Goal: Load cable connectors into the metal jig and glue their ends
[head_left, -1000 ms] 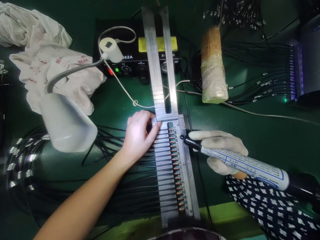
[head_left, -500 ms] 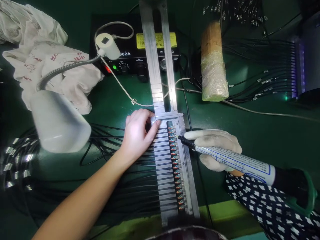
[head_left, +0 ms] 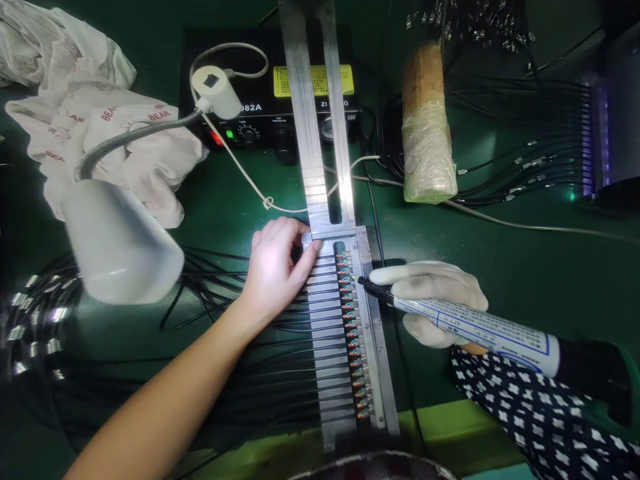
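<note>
We've got L hand [head_left: 273,277] (bare) at the upper-left corner of the metal jig [head_left: 379,353]: thumb on the top face, fingers bent at the L edge. Fingertips hidden, so can't tell if it's pinching or just resting. R hand [head_left: 443,287] (white glove) is wrapped round the pen-shaped tool [head_left: 480,327], fingers closed on the barrel nr its black nose. Barrel is white w/ blue-bordered print, back end black, tilted down-right over our patterned sleeve [head_left: 515,400].

Tool's thin tip points L at the upper part of the connector row [head_left: 350,315], right next to it; can't confirm contact. Connectors sit in a column along the jig slot, coloured wires showing, black cables [head_left: 215,273] running out L in parallel. Slotted metal bar [head_left: 295,87] extends from the jig's top end, crossing in front of the control box [head_left: 270,127] (982A, red + green lamps lit, yellow label [head_left: 285,83] partly covered by bar).

L side: lamp head [head_left: 127,253] w/ gooseneck over white printed cloth [head_left: 140,160]. R of bar: block [head_left: 427,160] partly in clear wrap. Far R: more cables into a purple-lit unit [head_left: 595,147]. All on green tabletop [head_left: 500,267].
</note>
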### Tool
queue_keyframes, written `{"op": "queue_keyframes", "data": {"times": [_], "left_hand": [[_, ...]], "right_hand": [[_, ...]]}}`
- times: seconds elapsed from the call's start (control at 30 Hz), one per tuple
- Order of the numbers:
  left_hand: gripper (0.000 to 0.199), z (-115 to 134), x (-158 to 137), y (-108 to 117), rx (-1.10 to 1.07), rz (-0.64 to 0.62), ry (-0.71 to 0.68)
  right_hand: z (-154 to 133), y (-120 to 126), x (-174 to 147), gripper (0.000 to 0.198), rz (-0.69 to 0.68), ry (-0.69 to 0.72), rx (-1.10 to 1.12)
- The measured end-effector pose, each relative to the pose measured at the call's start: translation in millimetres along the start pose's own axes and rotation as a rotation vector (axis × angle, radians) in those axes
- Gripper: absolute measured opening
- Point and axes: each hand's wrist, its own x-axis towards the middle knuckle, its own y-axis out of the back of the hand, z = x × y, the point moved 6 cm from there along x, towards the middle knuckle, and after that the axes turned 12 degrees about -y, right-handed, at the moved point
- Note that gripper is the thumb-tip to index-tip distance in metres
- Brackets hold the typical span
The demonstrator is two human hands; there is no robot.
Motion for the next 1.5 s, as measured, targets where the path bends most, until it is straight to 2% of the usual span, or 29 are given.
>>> {"op": "queue_keyframes", "data": {"times": [0.4, 0.6, 1.0, 1.17, 1.37, 1.5], "left_hand": [[0.013, 0, 0, 0, -0.025, 0.019, -0.013], [0.013, 0, 0, 0, -0.013, 0.012, -0.010], [0.015, 0, 0, 0, -0.023, 0.030, -0.026], [0.016, 3, -2, -1, -0.074, 0.013, -0.039], [0.021, -5, -2, -11, -0.104, 0.019, -0.016], [0.024, -4, -2, -10, -0.114, 0.044, -0.016]], "right_hand": [[4, 0, 1, 0.030, 0.011, -0.018, 0.003], [6, 0, 1, 0.030, 0.012, -0.073, 0.007], [13, -1, -6, 0.038, -0.012, -0.060, 0.014], [6, 1, -6, 0.029, 0.094, -0.023, 0.015], [1, 0, 2, 0.025, 0.033, -0.012, -0.048], [6, 1, -7, 0.028, 0.077, -0.002, -0.082]]}}
